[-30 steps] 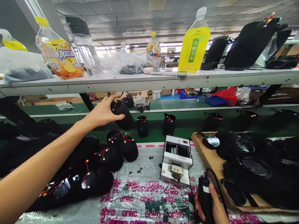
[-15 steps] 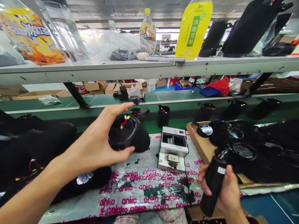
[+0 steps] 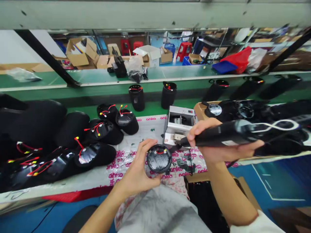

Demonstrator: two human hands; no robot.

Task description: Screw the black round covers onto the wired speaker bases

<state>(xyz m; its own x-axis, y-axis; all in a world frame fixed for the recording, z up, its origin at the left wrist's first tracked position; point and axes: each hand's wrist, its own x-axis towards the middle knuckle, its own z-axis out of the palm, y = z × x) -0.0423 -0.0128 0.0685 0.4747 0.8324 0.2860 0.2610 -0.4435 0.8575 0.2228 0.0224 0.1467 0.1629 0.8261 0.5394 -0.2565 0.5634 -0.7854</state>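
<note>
Seen from the head camera, the left hand (image 3: pixel 136 168) clenches a round black disc (image 3: pixel 159 158) with red wires, held above a clear plastic sheet printed with pink "anko" lettering (image 3: pixel 145 129). The right hand (image 3: pixel 218 145) firmly grasps a long black cylinder (image 3: pixel 233 136), held sideways, its narrow end just beside the disc. Beyond stands a silver metal box machine (image 3: pixel 179 118), with 2 upright black cylinders (image 3: pixel 136 97) behind it.

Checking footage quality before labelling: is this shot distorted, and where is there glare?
Head view: wide-angle distortion bows the shelf edge across the top; glare sits on the round black disc in the left hand and on the plastic sheet covering the bench.
</note>
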